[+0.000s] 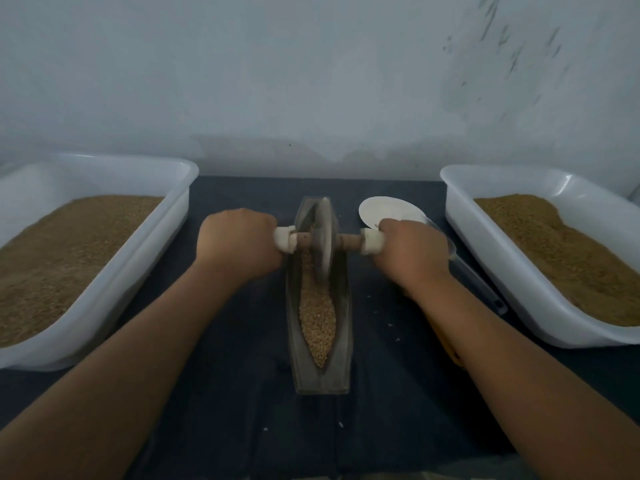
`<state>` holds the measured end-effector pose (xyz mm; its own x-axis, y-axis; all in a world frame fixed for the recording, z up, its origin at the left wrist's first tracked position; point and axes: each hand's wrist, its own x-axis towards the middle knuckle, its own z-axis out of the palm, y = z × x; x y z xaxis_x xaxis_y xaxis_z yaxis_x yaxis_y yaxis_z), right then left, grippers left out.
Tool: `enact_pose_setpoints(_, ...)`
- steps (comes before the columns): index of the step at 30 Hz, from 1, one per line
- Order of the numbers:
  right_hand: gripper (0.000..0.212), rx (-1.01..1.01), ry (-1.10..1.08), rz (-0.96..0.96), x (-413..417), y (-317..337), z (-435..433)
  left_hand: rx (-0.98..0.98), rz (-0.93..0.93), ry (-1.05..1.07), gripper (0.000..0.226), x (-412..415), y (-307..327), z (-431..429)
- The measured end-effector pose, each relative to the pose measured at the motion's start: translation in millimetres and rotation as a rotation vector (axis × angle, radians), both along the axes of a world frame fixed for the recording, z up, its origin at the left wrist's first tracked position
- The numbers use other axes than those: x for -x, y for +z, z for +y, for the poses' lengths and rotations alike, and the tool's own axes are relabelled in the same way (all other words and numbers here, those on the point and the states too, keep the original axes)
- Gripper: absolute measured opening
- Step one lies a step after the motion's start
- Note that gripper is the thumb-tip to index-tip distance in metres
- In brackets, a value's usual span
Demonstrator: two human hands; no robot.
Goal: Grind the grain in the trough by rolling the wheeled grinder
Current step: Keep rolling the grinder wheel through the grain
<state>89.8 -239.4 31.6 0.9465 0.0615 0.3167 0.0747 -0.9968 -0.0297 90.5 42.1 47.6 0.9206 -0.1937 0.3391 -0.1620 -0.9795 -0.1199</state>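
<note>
Gripping wheeled grinder (323, 237) by both axle ends, left hand (239, 242) and right hand (412, 252) curled tight | standing upright midway between fists, in far half of trough (343, 327) | resting on grain (317, 317) heaped toward near end

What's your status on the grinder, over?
Gripping axle handles: left hand, right hand. In trough, grinder wheel at far half, grain nearer. Beside it, white scoop, clear.

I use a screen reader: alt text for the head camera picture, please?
Left hand and right hand grip the handle ends of a wheeled grinder whose disc stands in the far half of a trough of grain. It lies on a dark cloth between a left tub and a right tub of brown granules; a white scoop lies beyond the right hand.
</note>
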Motion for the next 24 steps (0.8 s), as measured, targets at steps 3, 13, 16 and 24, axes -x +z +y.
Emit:
enact_pose_setpoints(3, 0.029, 0.003, 0.039, -0.004, 15.0, -2.8, -4.8, -0.034, -0.002, 0.010, 0.030, 16.9, 1.3, 0.1)
enact_pose_setpoints(13, 0.031, 0.099, 0.152, -0.110, 61.8, -3.5, -15.7, -0.074, -0.103, -0.068, 0.049, 55.5, -22.8, 21.7)
enact_pose_setpoints(16, 0.028, 0.090, 0.054, -0.075, 23.4, 2.1, -4.4, -0.005, 0.015, -0.020, 0.030, 13.5, -10.7, 11.7)
enact_pose_setpoints(24, 0.020, 0.098, 0.045, -0.052, 17.1, 12.8, 1.3, 0.038, 0.012, 0.025, 0.031, 15.5, -14.2, 10.3)
